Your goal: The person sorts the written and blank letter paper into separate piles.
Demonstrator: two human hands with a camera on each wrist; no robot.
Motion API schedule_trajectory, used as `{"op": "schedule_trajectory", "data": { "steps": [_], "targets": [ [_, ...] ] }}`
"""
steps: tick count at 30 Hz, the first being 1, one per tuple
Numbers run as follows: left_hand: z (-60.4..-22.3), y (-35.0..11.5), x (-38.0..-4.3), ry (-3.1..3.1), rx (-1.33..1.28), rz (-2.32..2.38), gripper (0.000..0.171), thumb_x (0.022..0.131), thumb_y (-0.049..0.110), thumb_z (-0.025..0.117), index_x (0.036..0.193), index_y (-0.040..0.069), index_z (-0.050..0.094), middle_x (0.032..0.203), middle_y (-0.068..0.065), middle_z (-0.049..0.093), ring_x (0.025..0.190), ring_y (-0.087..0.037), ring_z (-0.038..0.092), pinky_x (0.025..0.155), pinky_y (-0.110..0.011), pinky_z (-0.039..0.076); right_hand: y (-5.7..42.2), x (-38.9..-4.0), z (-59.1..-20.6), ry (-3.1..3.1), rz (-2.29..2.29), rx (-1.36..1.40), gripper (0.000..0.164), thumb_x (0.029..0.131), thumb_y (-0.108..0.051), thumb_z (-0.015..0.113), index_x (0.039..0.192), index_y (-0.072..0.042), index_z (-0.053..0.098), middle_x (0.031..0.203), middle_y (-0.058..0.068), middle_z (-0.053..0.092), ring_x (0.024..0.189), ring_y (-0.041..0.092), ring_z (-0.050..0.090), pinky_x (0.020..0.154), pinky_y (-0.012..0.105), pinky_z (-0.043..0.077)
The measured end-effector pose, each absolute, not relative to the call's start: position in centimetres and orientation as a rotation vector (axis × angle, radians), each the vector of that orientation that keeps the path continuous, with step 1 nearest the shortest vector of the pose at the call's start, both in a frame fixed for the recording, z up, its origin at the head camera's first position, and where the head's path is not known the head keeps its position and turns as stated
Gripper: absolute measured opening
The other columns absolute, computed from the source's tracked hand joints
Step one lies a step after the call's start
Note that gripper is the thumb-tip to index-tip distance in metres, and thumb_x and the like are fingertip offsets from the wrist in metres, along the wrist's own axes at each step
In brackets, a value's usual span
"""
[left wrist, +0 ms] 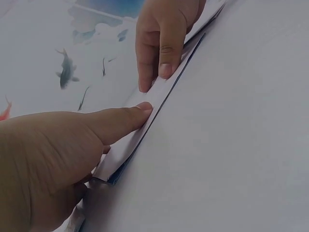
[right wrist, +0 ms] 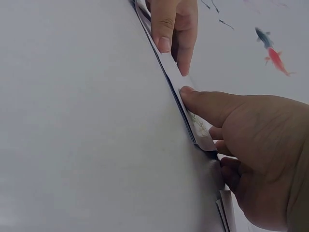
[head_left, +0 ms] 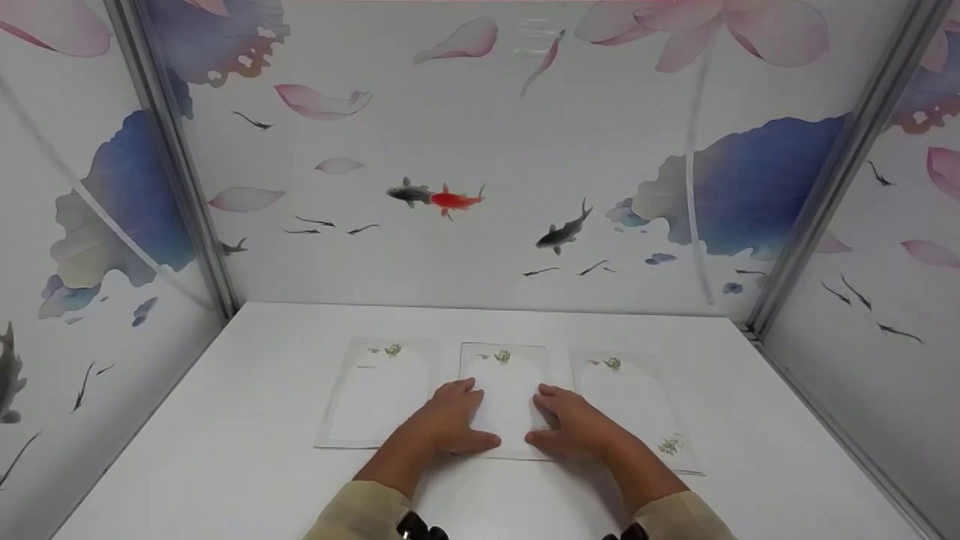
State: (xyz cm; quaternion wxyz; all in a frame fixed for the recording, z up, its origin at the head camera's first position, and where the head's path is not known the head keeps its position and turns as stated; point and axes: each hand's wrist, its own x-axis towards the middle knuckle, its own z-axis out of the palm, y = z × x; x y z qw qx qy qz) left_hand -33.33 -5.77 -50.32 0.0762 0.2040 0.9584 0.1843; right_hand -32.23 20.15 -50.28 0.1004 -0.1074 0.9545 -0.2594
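Note:
Printed letter paper [head_left: 504, 409], white with a small green plant motif at its top, lies in the middle of the table. My left hand [head_left: 451, 420] grips its left side, the thumb resting on top near the front edge. On the opposite side my right hand [head_left: 576, 424] holds it likewise, its thumb pressing the top face. In the left wrist view the letter paper [left wrist: 126, 147] shows a dark blue layer at its lower edge. Fingers curl at the side edge of the letter paper [right wrist: 203, 133] in the right wrist view; their tips are partly hidden.
Similar printed paper [head_left: 375, 409] lies to the left, and more printed paper [head_left: 630, 397] to the right, partly behind my arms. The white table [head_left: 247, 397] is enclosed by decorated panels [head_left: 480, 262] with metal corner posts [head_left: 817, 172].

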Motion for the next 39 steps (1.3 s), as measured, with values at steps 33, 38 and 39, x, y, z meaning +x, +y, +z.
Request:
{"op": "schedule_trajectory", "data": {
  "steps": [33,38,39],
  "targets": [
    [-50.1,-5.0,-33.1,2.999,0.334,0.736,0.064,0.088,0.051,0.085,0.141,0.019,0.068,0.143,-0.006,0.066,0.133,-0.026,0.057,0.122,-0.048,0.048,19.6,-32.9,-50.0,2.976,-0.89,-0.171,0.047,0.081,-0.038,0.094,0.121,-0.017,0.081,0.132,0.005,0.075,0.135,0.031,0.064,0.12,0.055,0.048],
    [-50.0,-5.0,-33.1,2.986,0.31,0.792,0.065,0.088,0.05,0.085,0.139,0.013,0.069,0.142,-0.008,0.067,0.133,-0.027,0.058,0.121,-0.048,0.048,19.3,-32.6,-49.8,2.969,-0.92,-0.081,0.04,0.085,-0.032,0.092,0.121,-0.018,0.081,0.125,0.003,0.076,0.12,0.025,0.068,0.115,0.052,0.054],
    [-49.9,-5.0,-33.1,2.989,0.307,0.801,0.064,0.09,0.049,0.084,0.139,0.011,0.07,0.141,-0.008,0.068,0.133,-0.027,0.058,0.121,-0.047,0.048,19.2,-32.6,-49.8,2.97,-0.933,-0.061,0.038,0.087,-0.03,0.09,0.122,-0.019,0.081,0.124,0.003,0.076,0.116,0.024,0.069,0.113,0.051,0.055]
  ]
}}
